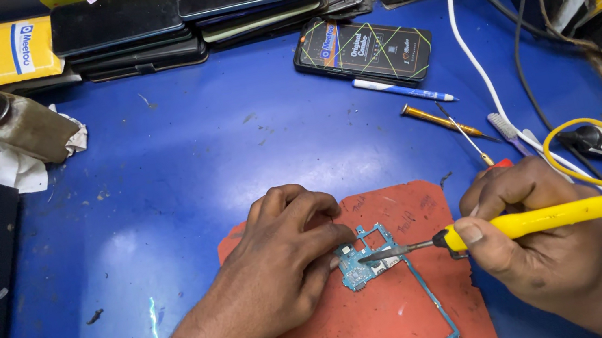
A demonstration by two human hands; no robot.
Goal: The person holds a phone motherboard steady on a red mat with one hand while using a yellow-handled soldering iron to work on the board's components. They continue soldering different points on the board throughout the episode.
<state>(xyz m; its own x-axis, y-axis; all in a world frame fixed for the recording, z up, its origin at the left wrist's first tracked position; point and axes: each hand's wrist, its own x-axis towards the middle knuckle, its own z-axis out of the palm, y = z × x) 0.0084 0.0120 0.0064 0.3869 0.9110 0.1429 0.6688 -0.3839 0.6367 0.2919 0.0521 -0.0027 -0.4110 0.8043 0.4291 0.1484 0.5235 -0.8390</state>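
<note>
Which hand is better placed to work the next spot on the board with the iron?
Right, most likely. The right hand already holds the yellow soldering iron, its tip resting on the circuit board. The left hand is pressing the board's left edge onto the orange mat, steadying it.

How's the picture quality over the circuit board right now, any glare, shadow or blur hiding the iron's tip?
Head view: the soldering iron tip and circuit board are sharp; soft glare sits on the blue table, clear of the orange mat; the left hand covers the board's left edge; the right hand casts little shadow; the corners look dim.
</note>
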